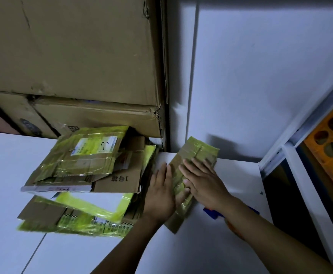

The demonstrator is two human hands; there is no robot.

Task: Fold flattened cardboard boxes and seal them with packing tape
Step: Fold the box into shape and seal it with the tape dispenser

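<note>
White bench point(181, 254) by a pale wall carries a small taped cardboard box point(199, 150) near its back edge, beside the flattened pile point(82, 161). Left hand point(160, 191) and right hand point(200, 181) press on it, fingers straight. It seems light, stiff and tape-slick, best held by its edges.

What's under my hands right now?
A taped cardboard box on the table. The right hand lies flat on it, the left hand at its edge; its middle is covered.
</note>
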